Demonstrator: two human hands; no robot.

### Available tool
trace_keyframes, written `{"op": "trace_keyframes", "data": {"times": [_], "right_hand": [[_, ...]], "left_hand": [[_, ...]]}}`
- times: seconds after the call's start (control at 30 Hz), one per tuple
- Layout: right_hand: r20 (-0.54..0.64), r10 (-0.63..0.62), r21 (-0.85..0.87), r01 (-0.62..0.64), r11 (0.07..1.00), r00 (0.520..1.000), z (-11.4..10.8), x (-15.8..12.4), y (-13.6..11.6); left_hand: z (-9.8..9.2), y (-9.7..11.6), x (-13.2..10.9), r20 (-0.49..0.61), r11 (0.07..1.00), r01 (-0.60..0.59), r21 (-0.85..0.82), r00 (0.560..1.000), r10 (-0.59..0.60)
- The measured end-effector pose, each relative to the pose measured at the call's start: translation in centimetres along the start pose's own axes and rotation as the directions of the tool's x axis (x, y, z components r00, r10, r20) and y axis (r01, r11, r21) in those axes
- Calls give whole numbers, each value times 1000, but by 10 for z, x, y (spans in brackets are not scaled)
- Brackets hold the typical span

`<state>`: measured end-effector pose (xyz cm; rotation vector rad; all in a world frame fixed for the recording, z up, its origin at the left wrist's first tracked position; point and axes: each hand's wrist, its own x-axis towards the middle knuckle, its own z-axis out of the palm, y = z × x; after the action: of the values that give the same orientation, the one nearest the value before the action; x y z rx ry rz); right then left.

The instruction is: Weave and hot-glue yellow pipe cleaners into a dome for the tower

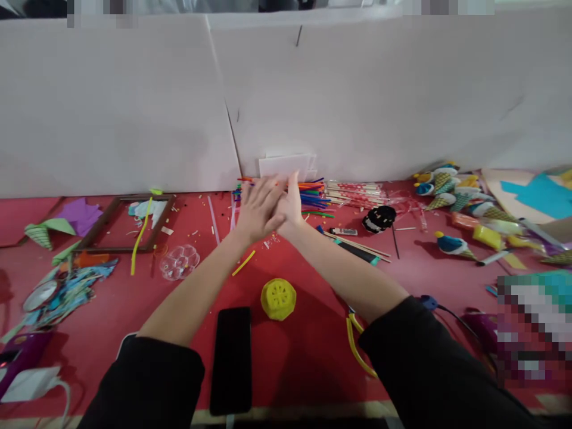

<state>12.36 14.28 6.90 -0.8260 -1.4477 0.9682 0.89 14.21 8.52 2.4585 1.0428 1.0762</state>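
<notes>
Black sleeves (145, 378) come in from either side at the front edge, with a phone (231, 360) lying flat between them. On the red table (322, 280), just beyond the phone and between the forearms, sits a yellow piece (278, 299), touched by neither hand. It looks well formed, with an openwork wheel on its face; whether anything is left to add cannot be told. Past it, the left hand (258, 208) lies against the right hand (290, 205), fingers stretched out and neither closed round anything visible; I cannot tell whether something is caught between the palms. Coloured stems (315, 195) lie right behind them, seemingly unused, as does a loose yellow strip (243, 263) just short of the left hand. To the right are a black-and-white piece (379, 218), apparently finished, and yellow-handled pliers (355, 345), partly hidden by the sleeve. Farther left lie a clear palette (179, 262) and a brown frame (163, 220); far right, small birds (449, 187) are heaped together.
</notes>
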Motion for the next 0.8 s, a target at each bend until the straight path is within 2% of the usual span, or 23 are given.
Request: {"op": "trace_keyframes", "data": {"times": [0.03,0.07,0.13,0.2,0.27,0.33,0.43,0.5,0.67,0.8], "right_hand": [[8,-27,-25,27,999,1000,-2,2,-8],[21,-63,-64,64,996,998,-7,3,-14],[26,-113,-173,115,978,993,-26,7,-21],[-11,-100,-353,90,931,995,-50,14,-15],[-34,-61,-559,31,828,998,-73,23,2],[15,-31,-683,33,730,999,-87,30,24],[122,27,-805,83,588,992,-94,33,52],[147,46,-861,105,497,988,-93,33,65],[125,56,-941,101,323,991,-95,31,88],[198,57,-946,176,274,978,-101,27,97]], "left_hand": [[-4,-5,-3,-17,999,30,42,999,-29],[-9,-12,-5,-60,979,143,143,989,-136],[-18,-26,-9,-131,876,436,208,900,-416],[-23,-36,-12,-135,818,535,211,845,-518],[-23,-40,-17,-112,806,556,204,831,-545],[-18,-40,-22,-97,787,583,202,812,-576],[-10,-37,-27,-62,755,620,214,780,-623],[-7,-37,-28,-30,750,618,235,776,-630],[-11,-43,-25,10,767,559,316,806,-592],[-4,-44,-29,6,787,476,393,854,-520]]}}
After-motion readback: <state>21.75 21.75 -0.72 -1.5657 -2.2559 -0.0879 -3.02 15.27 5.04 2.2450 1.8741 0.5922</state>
